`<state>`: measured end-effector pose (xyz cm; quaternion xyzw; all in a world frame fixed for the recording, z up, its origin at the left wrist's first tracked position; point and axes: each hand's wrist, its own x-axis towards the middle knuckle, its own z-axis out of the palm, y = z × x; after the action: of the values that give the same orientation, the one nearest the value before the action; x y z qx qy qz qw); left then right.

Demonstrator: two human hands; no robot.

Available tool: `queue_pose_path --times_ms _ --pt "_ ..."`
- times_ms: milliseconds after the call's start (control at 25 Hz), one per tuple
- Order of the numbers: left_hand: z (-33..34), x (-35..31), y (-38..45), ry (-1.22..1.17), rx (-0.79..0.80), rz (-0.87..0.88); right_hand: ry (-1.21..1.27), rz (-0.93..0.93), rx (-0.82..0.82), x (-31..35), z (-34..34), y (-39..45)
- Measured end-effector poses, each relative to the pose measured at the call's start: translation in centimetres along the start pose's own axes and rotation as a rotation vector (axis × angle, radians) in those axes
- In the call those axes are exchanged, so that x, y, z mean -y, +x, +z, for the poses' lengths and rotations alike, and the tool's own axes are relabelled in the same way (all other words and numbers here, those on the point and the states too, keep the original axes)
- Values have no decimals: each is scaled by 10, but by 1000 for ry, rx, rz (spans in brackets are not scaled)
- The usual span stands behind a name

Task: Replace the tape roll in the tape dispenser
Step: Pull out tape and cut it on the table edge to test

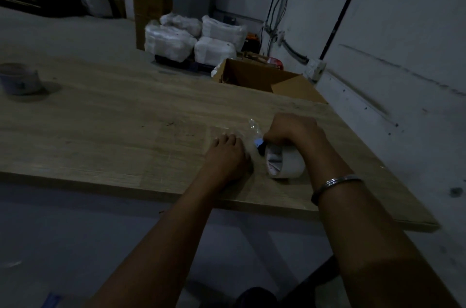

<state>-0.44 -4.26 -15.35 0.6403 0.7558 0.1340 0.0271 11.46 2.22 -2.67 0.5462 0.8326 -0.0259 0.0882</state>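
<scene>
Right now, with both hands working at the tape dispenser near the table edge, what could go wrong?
1. The right hand grips the tape dispenser close to its dark cutter end; fingers could possibly get nicked.
2. The clear tape strip looks crumpled beyond the left hand, so it may stick to itself.
3. The work sits near the wooden table front edge; the dispenser might slip off.

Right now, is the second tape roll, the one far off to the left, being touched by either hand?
No, that tape roll sits alone on the table.
</scene>
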Motion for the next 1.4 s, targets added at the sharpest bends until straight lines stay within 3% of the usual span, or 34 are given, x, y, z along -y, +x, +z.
queue_pose_path --times_ms 1400 --pt "-1 -4 -20 -81 -101 37 -45 7 120 0 9 -14"
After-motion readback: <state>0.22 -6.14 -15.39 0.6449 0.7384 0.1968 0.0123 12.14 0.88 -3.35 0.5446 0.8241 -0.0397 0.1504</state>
